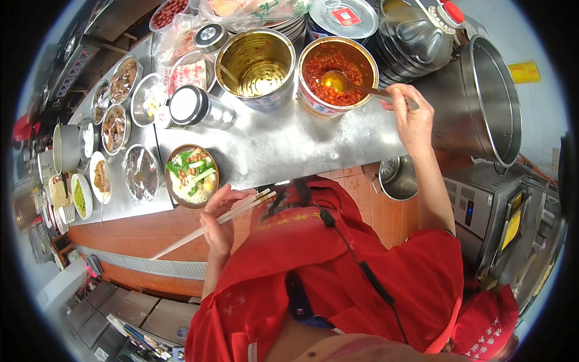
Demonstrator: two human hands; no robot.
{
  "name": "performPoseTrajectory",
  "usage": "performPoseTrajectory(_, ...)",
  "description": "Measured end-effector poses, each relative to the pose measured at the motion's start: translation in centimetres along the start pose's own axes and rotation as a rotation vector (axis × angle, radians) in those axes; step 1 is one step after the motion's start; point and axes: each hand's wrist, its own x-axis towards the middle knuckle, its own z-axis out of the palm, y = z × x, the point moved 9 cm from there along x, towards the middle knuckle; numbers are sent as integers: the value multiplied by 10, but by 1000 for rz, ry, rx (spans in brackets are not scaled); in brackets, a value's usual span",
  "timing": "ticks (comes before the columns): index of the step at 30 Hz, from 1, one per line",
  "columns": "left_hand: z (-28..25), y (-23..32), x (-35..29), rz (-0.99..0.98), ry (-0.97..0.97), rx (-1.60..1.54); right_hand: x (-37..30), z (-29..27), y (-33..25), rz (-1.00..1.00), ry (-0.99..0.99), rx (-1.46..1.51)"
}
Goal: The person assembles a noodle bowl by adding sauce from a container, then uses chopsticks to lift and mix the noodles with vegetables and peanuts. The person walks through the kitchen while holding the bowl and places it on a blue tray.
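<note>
My right hand [411, 117] is closed around the handle of a metal ladle [335, 81]. The ladle's bowl lies in a large tin of red chili oil [313, 101], with yellowish oil in it. A pair of long, pale chopsticks [196, 233] is held in my left hand [221, 218], pointing down to the left. Just beyond that hand, at the counter's front edge, sits a round brown bowl [175, 196] of noodles topped with green vegetables and peanuts. Left of the chili tin stands another tin [256, 99], its golden inside showing.
A lidded shaker jar [202, 108] stands on the steel counter [289, 148]. Several film-covered bowls [141, 174] are at the left. A large oil jug [416, 39] and a tall steel pot [503, 102] stand at the right. A small metal pot [399, 181] is below the counter.
</note>
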Motion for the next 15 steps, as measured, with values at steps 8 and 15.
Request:
performPoseTrajectory(8,-1,-9,-21,-11,86,23,-12,-25,-2,-68,97,85)
performPoseTrajectory(15,-2,-12,-45,-54,80,-13,-37,-15,-19,-218,83,-25)
